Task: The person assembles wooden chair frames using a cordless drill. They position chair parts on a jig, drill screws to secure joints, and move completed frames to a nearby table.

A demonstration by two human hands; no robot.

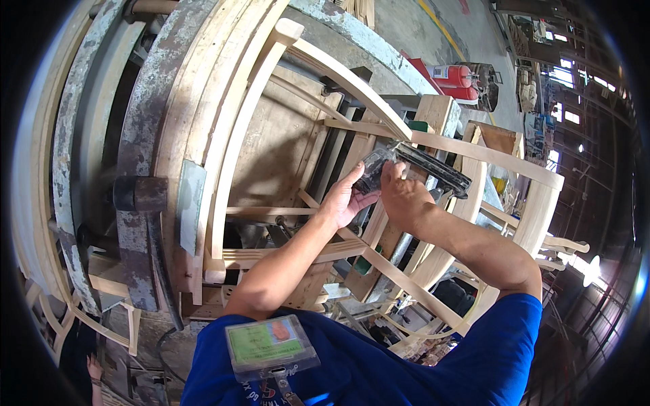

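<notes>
- Fingers [366, 199] of the left hand [340, 204] are cupping the body of a black tool [433, 168], half spread, with the thumb lying opposite along its side.
- Fingers of the right hand [408, 201] are curling closely around the tool's middle; whether one is pressing a trigger, the picture isn't showing clearly.
- The tool is hanging between the two hands over a pale wooden frame [231, 159], its long rail pointing to the right, near the joint where an arched rail [352, 81] is meeting a curved arm [484, 153]; whether it is touching the wood cannot be told.
- Risk is sitting with that loose left hold: should it be slackening, the tool could be tipping onto the joint and denting it.
- Fingertips are lying close to the mechanism, so a careless squeeze could be pinching or hurting them.
- At left, a hammer [140, 194] is resting on a worn metal beam [139, 128]; a hard jolt could be sending it sliding.
</notes>
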